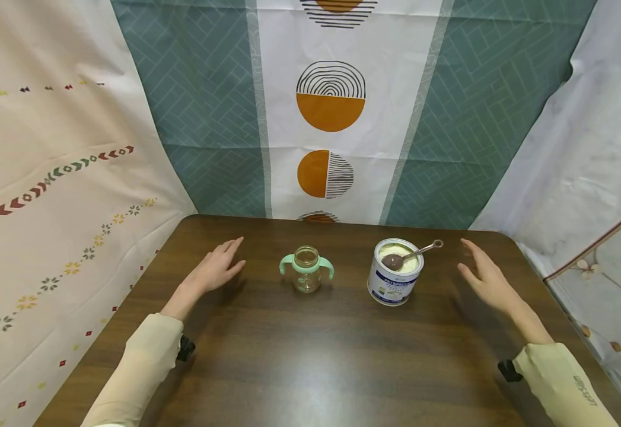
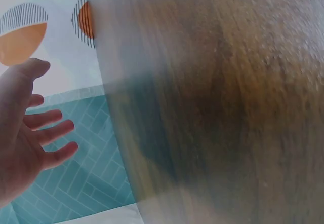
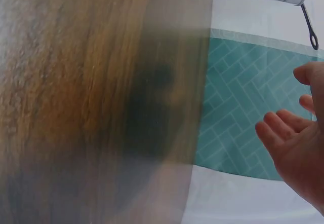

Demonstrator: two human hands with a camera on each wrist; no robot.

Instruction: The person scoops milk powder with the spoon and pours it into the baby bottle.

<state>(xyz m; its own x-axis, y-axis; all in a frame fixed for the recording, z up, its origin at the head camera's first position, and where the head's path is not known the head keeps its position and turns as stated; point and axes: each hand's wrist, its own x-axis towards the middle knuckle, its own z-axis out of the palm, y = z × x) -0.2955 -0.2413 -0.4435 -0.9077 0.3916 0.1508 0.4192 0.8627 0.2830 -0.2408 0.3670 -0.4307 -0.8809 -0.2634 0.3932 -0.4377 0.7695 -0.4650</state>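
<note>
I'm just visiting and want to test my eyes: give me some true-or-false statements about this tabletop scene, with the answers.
1. The bottle stands on the brown table. True.
2. The right hand grips the can. False: that hand is empty and apart from the can.
3. The bottle has two light-green handles. True.
4. The spoon lies on the table beside the bottle. False: its bowl is in the open can and its handle sticks out past the rim.
5. The left hand holds nothing. True.
6. The bottle is closer to the right hand than the can is. False: the can is closer.
</note>
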